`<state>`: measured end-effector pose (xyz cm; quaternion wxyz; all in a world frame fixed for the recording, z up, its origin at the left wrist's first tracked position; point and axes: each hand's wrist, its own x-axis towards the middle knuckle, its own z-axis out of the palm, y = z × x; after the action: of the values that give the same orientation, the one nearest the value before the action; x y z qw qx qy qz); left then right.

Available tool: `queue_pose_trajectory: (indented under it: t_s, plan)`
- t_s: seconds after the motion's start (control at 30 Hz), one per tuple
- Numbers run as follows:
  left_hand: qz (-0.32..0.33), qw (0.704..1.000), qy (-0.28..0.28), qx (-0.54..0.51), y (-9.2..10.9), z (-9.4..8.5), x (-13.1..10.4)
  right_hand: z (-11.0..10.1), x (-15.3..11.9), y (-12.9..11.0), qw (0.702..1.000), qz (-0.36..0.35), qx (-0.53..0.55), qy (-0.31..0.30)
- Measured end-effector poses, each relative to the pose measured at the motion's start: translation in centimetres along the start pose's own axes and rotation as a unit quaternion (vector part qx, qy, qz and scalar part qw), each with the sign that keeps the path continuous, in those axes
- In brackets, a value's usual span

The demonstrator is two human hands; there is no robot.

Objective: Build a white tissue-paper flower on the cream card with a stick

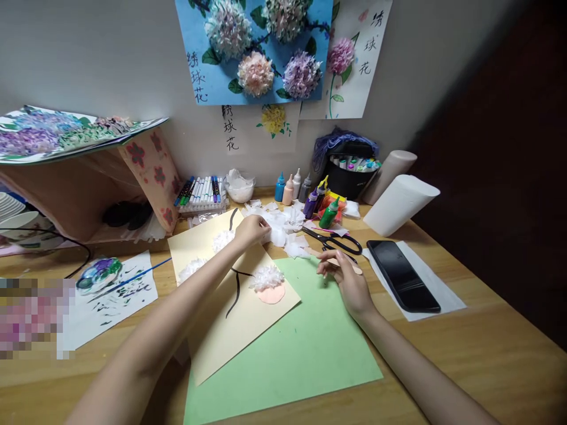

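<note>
My left hand point(253, 231) reaches over a cream sheet point(212, 348) to a pile of white tissue paper pieces point(281, 223), its fingers pinched on a piece at the near edge. On the cream sheet are dark painted stems, white paper-petal flower heads point(268, 277) and a bare pink round patch point(271, 294). The patch lies just below the right flower head, which covers part of it. A flat wooden craft stick point(352, 267) rests in the curled fingers of my right hand point(348, 286), above a green sheet point(292, 354) that lies partly beneath the cream one.
Black scissors point(339, 242) lie by the tissue pile, with paint bottles point(328, 213) behind. A phone point(403, 276) is at right. Paint-marked paper point(119, 295) with a blue brush point(137, 275) lies left. Markers point(204, 193) and a white bowl point(240, 188) stand by the wall.
</note>
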<state>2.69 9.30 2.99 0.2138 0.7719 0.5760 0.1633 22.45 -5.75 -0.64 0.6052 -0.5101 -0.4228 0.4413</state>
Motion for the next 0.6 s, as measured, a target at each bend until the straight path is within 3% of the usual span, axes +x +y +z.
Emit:
queue_pose_trajectory:
  t_s: [0.2, 0.33, 0.4, 0.47, 0.53, 0.6]
  plan:
    - [0.048, 0.996, 0.044, -0.065, 0.1, -2.0, -1.5, 0.6, -0.5, 0.0, 0.998, -0.037, -0.04, -0.04]
    - [0.093, 0.987, 0.043, -0.124, 0.7, -3.3, -4.3, 1.0, -1.2, -0.3, 0.991, -0.077, -0.088, -0.056]
    - [0.112, 0.962, -0.004, -0.249, 0.7, -3.7, -6.4, 1.1, -1.6, -0.5, 0.986, -0.098, -0.121, -0.063]
    - [0.096, 0.936, -0.089, -0.328, 0.4, -3.8, -8.5, 1.2, -2.0, -0.6, 0.978, -0.134, -0.148, -0.063]
    - [0.08, 0.913, -0.175, -0.359, -0.2, -3.5, -10.5, 1.4, -2.4, -0.7, 0.964, -0.195, -0.172, -0.055]
    - [0.067, 0.91, -0.211, -0.351, -0.9, -2.8, -12.0, 1.6, -2.7, -1.0, 0.938, -0.272, -0.208, -0.048]
